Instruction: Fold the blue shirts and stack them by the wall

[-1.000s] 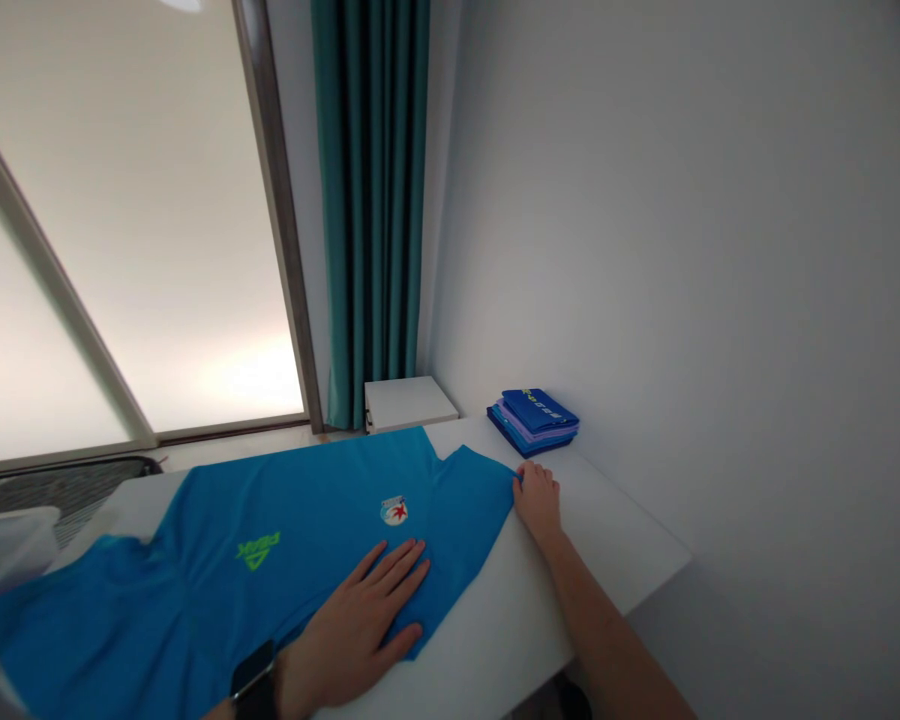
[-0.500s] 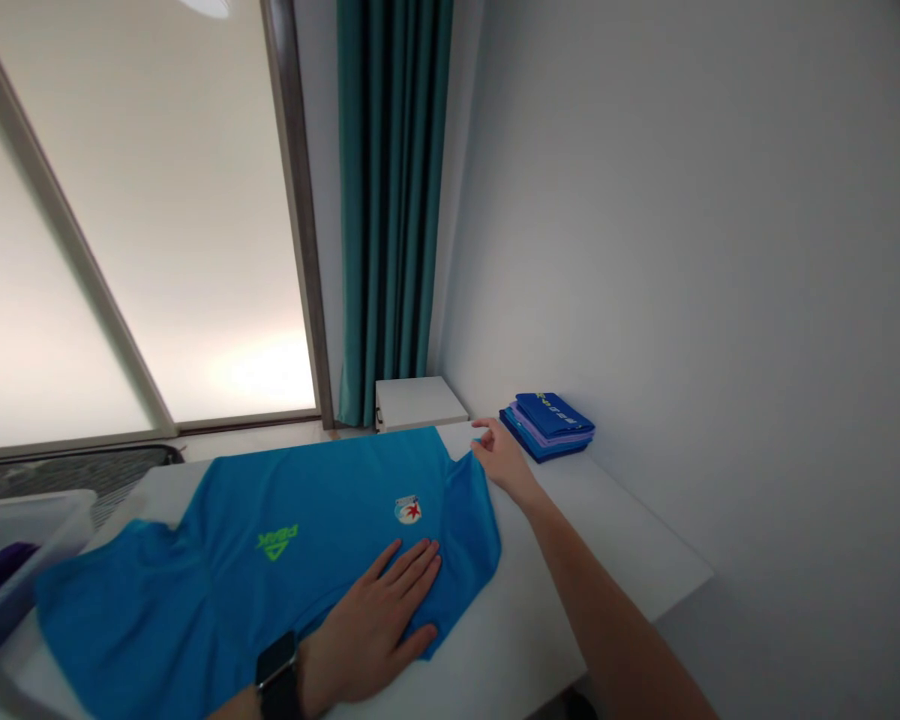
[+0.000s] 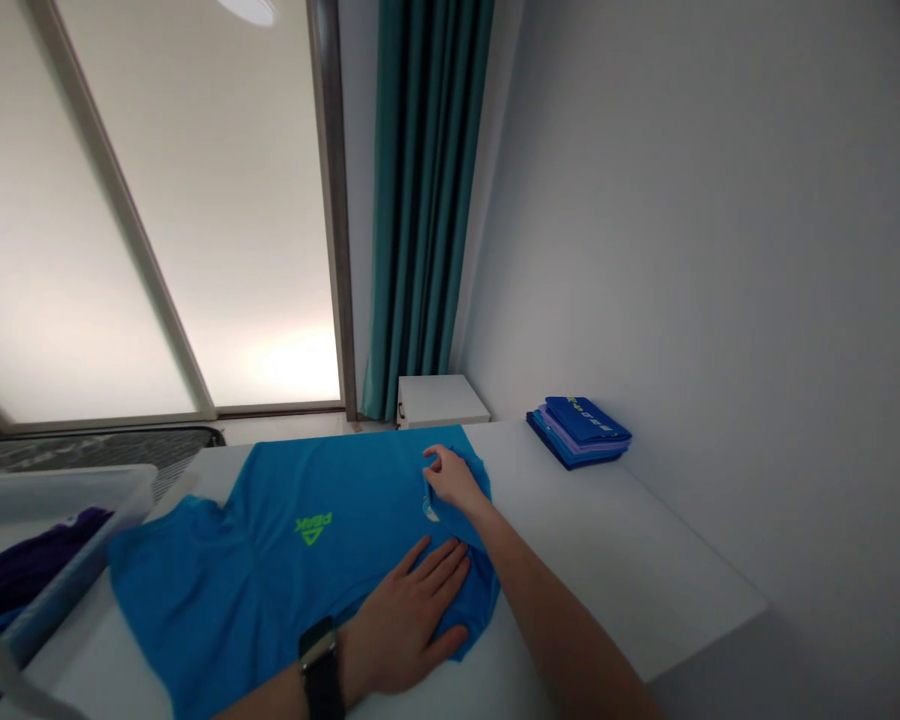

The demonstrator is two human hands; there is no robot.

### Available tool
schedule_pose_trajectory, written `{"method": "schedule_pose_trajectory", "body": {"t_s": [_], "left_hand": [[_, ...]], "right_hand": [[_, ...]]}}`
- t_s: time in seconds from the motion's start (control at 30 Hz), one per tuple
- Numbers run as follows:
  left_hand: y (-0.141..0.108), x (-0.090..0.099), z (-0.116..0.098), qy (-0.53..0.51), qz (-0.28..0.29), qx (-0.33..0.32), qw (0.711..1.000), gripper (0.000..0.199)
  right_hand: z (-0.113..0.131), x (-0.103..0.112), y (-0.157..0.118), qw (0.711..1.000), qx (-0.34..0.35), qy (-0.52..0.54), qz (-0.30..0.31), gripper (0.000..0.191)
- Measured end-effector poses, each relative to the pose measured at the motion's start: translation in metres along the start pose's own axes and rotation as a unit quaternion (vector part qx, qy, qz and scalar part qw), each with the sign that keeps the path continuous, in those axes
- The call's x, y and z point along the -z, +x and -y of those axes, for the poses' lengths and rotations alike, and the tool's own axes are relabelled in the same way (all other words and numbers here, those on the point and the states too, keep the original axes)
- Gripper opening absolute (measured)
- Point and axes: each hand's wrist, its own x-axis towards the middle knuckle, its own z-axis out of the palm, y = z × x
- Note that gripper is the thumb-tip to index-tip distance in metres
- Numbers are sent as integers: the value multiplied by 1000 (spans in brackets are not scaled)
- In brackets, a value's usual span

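Observation:
A blue T-shirt [image 3: 292, 560] with a green logo lies spread on the white table [image 3: 570, 560]. My left hand [image 3: 412, 620], a dark watch at its wrist, rests flat on the shirt with fingers spread. Beyond it, my right hand [image 3: 454, 478] pinches the shirt's right sleeve, which is folded inward over the body and partly covers the round badge. Part of that sleeve is hidden beneath my right hand and forearm.
A stack of folded clothes [image 3: 581, 432] sits at the back right by the wall. At the left edge stands a plastic bin [image 3: 131, 500] with purple and blue clothes. A white cabinet [image 3: 442, 400] and green curtain [image 3: 427, 220] are behind.
My right hand has moved left, bringing the sleeve over the shirt and partly over the badge. My left hand stays flat on the fabric. The view has shifted left, showing more of the bin.

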Motion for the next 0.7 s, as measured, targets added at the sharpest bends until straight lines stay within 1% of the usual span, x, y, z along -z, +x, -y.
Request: {"method": "schedule_pose_trajectory", "body": {"t_s": [0.1, 0.2, 0.27, 0.33, 0.4, 0.47, 0.57, 0.63, 0.7], "left_hand": [[0, 1, 0, -5, 13, 5, 1000, 63], [0, 1, 0, -16, 18, 8, 1000, 63], [0, 3, 0, -29, 9, 7, 1000, 62], [1, 9, -3, -47, 0, 17, 999, 56], [3, 20, -6, -67, -17, 48, 996, 47], [6, 33, -6, -81, -44, 93, 991, 40], [12, 53, 9, -70, -76, 154, 983, 33], [19, 63, 28, -46, -86, 192, 977, 32], [28, 68, 50, -6, -88, 242, 966, 32]], "right_hand": [[0, 10, -6, 999, 16, 27, 25, 24], [-3, 30, -13, 995, 44, 88, 32, 26], [-13, 43, -18, 993, 52, 103, 2, 27], [-30, 53, -24, 996, 39, 63, -55, 28], [-49, 59, -28, 993, 20, -1, -119, 29], [-67, 60, -31, 989, 10, -39, -139, 32], [-83, 60, -32, 989, 2, -62, -136, 33], [-87, 59, -31, 988, -7, -79, -136, 35], [-87, 57, -30, 986, -20, -97, -134, 36]]}}
